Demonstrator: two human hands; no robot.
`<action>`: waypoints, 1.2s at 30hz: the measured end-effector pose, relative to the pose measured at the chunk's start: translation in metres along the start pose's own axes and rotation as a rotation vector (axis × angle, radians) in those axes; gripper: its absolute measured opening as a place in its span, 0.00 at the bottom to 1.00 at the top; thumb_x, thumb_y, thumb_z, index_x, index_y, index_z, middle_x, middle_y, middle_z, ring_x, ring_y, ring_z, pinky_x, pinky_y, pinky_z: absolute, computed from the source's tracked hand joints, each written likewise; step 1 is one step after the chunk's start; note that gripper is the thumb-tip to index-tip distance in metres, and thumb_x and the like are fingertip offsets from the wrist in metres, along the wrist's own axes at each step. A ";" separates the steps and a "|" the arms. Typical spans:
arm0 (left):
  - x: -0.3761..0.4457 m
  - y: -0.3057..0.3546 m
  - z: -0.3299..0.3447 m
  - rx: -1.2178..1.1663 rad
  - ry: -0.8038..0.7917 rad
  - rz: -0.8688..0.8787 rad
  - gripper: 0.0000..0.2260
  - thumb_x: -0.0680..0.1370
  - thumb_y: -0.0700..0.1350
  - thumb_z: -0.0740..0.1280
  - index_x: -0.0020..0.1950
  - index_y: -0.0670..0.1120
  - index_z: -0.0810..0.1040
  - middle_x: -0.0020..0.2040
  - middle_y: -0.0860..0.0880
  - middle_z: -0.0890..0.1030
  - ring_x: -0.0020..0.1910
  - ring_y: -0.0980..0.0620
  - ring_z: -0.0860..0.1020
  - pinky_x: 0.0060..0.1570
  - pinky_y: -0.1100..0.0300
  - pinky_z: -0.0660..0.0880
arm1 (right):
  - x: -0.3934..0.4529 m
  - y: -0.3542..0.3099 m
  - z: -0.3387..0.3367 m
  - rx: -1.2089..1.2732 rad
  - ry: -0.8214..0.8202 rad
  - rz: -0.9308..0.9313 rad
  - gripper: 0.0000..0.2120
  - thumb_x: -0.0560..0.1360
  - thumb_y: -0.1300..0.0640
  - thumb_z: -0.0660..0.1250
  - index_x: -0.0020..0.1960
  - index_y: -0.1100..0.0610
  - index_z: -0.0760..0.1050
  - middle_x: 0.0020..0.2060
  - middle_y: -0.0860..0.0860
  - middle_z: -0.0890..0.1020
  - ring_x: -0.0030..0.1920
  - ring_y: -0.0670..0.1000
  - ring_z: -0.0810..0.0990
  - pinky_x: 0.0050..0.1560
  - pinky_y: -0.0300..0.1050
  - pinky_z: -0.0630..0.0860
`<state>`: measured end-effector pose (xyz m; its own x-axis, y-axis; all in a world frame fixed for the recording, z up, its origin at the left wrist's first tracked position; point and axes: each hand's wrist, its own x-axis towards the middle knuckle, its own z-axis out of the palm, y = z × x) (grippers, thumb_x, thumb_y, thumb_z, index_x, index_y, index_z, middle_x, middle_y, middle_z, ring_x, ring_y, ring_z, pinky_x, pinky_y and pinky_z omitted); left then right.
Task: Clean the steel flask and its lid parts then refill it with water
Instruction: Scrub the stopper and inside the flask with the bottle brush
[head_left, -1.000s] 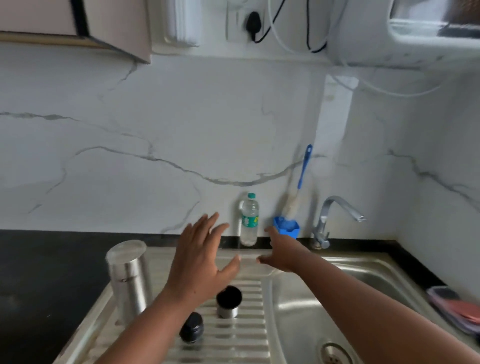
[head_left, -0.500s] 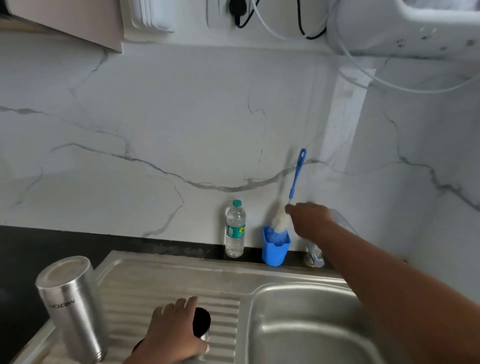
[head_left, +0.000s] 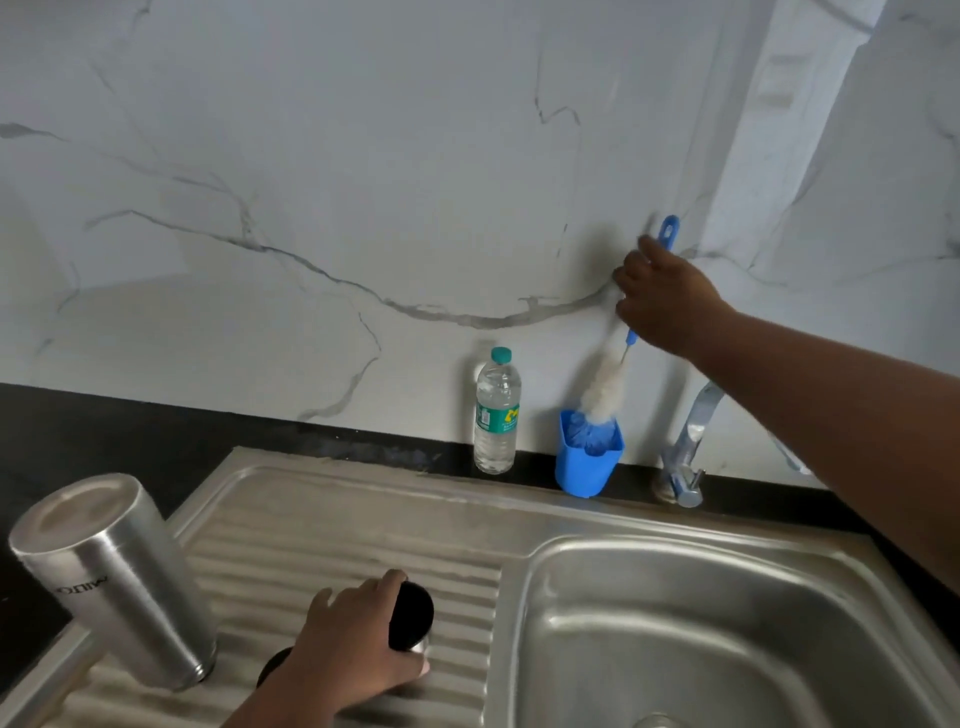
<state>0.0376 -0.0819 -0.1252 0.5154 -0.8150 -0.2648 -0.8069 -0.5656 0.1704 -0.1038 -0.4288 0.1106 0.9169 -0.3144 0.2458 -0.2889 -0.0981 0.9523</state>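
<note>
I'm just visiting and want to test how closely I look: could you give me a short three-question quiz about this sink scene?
1. True or false: the right hand grips the blue handle of the bottle brush, whose bristles sit in the blue cup.
2. What does the left hand hold on the drainboard?
A. the plastic water bottle
B. the steel lid cup with a black inside
C. the tap
3. Fill in: the steel flask stands on the drainboard with its mouth facing ____.

Key: 1 true; 2 B; 3 down, as its closed base is on top.
</note>
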 end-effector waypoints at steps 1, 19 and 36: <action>0.000 0.000 0.000 -0.001 0.014 0.005 0.39 0.65 0.69 0.64 0.72 0.57 0.60 0.64 0.57 0.73 0.64 0.53 0.73 0.65 0.53 0.65 | 0.003 0.001 0.006 0.002 0.029 -0.013 0.14 0.60 0.69 0.65 0.25 0.51 0.75 0.29 0.49 0.75 0.35 0.54 0.77 0.61 0.53 0.70; -0.020 0.010 -0.025 -0.849 0.105 0.032 0.28 0.63 0.51 0.75 0.57 0.59 0.64 0.52 0.49 0.75 0.44 0.49 0.78 0.41 0.58 0.75 | -0.044 0.108 -0.018 0.236 -0.216 0.084 0.13 0.77 0.37 0.58 0.47 0.42 0.77 0.38 0.39 0.78 0.41 0.45 0.71 0.47 0.43 0.61; -0.049 0.026 -0.063 -1.812 -0.083 -0.288 0.26 0.64 0.50 0.78 0.56 0.40 0.77 0.49 0.38 0.78 0.44 0.45 0.76 0.40 0.54 0.75 | -0.151 0.135 -0.057 0.384 -0.457 0.482 0.12 0.80 0.43 0.55 0.52 0.44 0.76 0.44 0.37 0.79 0.47 0.45 0.77 0.49 0.46 0.64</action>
<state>0.0098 -0.0651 -0.0480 0.5058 -0.7040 -0.4985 0.5887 -0.1407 0.7960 -0.2655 -0.3410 0.2128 0.4849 -0.7563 0.4391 -0.7797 -0.1464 0.6089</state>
